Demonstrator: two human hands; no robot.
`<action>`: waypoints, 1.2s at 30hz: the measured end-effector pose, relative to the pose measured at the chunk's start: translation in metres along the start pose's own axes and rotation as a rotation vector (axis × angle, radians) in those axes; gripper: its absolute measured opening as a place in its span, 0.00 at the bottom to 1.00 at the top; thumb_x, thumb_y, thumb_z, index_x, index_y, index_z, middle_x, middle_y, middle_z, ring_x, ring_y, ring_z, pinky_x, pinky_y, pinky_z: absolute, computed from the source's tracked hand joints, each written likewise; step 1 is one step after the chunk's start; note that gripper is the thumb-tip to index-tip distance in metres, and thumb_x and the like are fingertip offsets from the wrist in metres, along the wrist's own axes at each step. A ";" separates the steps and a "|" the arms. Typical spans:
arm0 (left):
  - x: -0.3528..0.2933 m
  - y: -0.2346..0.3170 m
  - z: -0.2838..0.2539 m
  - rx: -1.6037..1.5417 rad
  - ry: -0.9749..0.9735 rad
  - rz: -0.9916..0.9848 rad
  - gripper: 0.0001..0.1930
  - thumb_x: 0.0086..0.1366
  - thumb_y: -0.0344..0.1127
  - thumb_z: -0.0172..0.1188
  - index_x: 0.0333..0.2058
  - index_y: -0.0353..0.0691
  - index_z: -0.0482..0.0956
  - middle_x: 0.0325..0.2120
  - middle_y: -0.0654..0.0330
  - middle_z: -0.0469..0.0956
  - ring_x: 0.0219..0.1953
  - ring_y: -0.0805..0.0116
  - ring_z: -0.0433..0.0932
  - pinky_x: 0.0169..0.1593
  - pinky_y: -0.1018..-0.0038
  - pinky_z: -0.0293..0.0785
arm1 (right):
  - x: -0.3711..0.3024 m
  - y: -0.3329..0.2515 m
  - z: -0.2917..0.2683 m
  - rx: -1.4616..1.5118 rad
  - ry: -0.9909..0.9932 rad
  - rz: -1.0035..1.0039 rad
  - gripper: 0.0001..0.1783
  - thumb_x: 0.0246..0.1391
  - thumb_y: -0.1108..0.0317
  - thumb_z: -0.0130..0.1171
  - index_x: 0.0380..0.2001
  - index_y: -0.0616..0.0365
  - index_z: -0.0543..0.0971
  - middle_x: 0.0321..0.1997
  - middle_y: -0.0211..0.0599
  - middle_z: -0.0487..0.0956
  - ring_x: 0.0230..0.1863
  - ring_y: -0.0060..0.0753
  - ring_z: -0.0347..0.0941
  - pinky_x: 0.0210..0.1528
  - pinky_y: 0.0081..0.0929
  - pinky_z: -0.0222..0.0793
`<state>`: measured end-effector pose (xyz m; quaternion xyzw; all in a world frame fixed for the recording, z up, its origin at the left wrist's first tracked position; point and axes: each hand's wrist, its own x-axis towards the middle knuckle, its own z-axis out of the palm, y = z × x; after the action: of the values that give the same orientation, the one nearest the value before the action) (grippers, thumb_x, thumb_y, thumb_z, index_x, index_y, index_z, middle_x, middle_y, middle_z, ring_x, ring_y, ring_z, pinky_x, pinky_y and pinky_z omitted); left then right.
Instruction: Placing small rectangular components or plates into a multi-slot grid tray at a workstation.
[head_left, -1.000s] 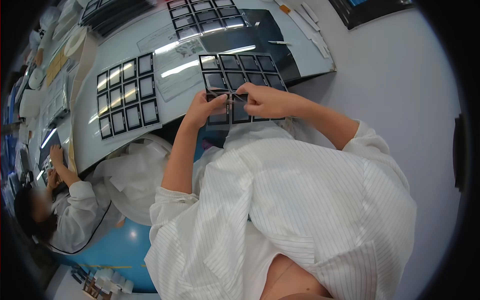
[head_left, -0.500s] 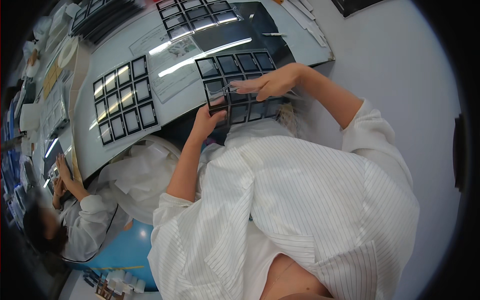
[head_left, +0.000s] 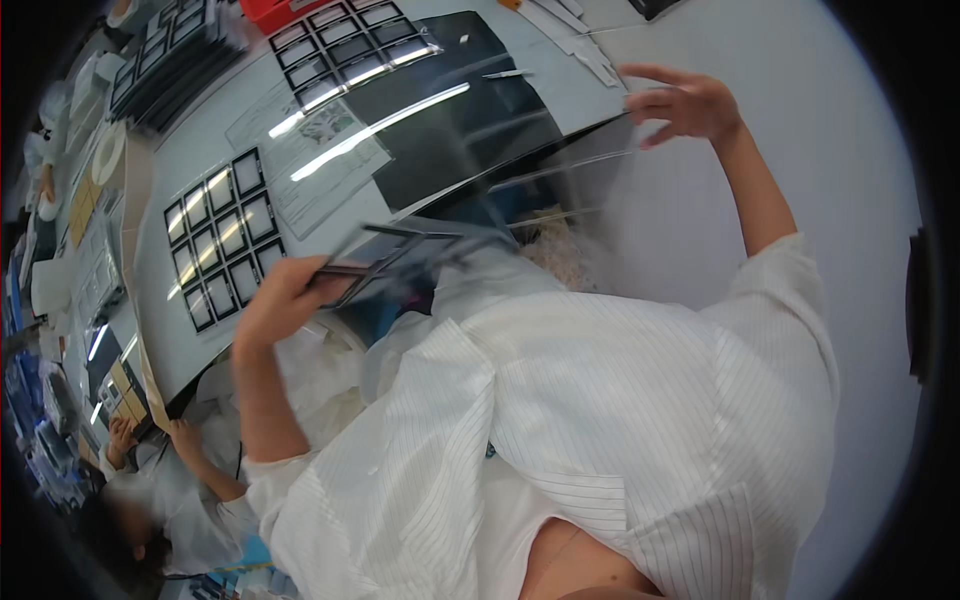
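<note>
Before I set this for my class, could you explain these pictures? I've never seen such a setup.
There is no machine: a person works bare-handed, filmed by a wide camera worn on their head, looking down. On the table lie a dark mat, a grid of black frames on the left and another grid farther off. The left hand holds a blurred panel of black frames. The right hand is raised, fingers apart; clear film shows beside it, but blur hides whether it is gripped.

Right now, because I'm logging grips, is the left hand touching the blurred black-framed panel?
Touching. The head view shows the left hand gripping the left end of the black-framed panel, with no gap between them despite the blur.
</note>
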<state>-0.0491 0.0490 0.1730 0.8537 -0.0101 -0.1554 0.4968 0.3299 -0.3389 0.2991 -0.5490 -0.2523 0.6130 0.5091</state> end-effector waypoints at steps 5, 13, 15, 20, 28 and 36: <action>-0.042 0.019 -0.057 -0.481 -0.001 -0.197 0.12 0.60 0.28 0.57 0.43 0.31 0.75 0.29 0.58 0.80 0.27 0.73 0.79 0.32 0.79 0.76 | -0.131 0.081 -0.037 0.228 0.363 -0.056 0.42 0.53 0.60 0.52 0.67 0.56 0.47 0.62 0.47 0.65 0.61 0.42 0.64 0.53 0.54 0.67; 0.008 0.070 -0.063 -0.493 0.337 -0.181 0.14 0.62 0.33 0.58 0.44 0.32 0.72 0.35 0.50 0.81 0.27 0.69 0.82 0.29 0.78 0.80 | -0.067 0.454 0.044 -0.936 0.896 0.727 0.44 0.46 0.62 0.57 0.65 0.60 0.52 0.65 0.57 0.58 0.66 0.52 0.53 0.66 0.40 0.51; 0.020 0.075 -0.065 -0.483 0.402 -0.137 0.13 0.63 0.31 0.56 0.45 0.31 0.72 0.35 0.48 0.80 0.30 0.66 0.83 0.29 0.78 0.81 | -0.014 0.507 0.086 -0.906 0.970 0.792 0.50 0.43 0.49 0.62 0.63 0.62 0.54 0.64 0.60 0.57 0.64 0.57 0.55 0.64 0.46 0.52; 0.051 0.095 -0.063 -0.667 0.445 0.059 0.15 0.64 0.28 0.53 0.49 0.31 0.70 0.41 0.46 0.78 0.35 0.63 0.82 0.36 0.74 0.82 | 0.052 0.502 0.066 -0.656 0.756 0.779 0.49 0.48 0.36 0.56 0.61 0.64 0.59 0.63 0.56 0.60 0.60 0.53 0.61 0.61 0.45 0.57; 0.084 0.089 0.003 -1.166 0.702 0.189 0.15 0.62 0.27 0.57 0.48 0.34 0.71 0.43 0.49 0.77 0.40 0.58 0.81 0.41 0.70 0.82 | 0.150 0.203 0.099 0.943 0.079 -0.331 0.47 0.52 0.28 0.34 0.60 0.58 0.59 0.60 0.47 0.67 0.56 0.42 0.69 0.53 0.37 0.69; 0.111 0.000 -0.001 -1.396 1.204 0.047 0.19 0.66 0.40 0.55 0.49 0.34 0.65 0.40 0.50 0.77 0.37 0.61 0.81 0.36 0.76 0.80 | 0.235 0.087 0.002 0.010 0.496 -0.538 0.44 0.54 0.73 0.58 0.65 0.54 0.41 0.45 0.39 0.76 0.28 0.24 0.75 0.24 0.14 0.68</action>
<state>0.0570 0.0304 0.1448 0.2965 0.3291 0.3543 0.8235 0.3260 -0.1576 0.1259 -0.5925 -0.2536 0.3065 0.7005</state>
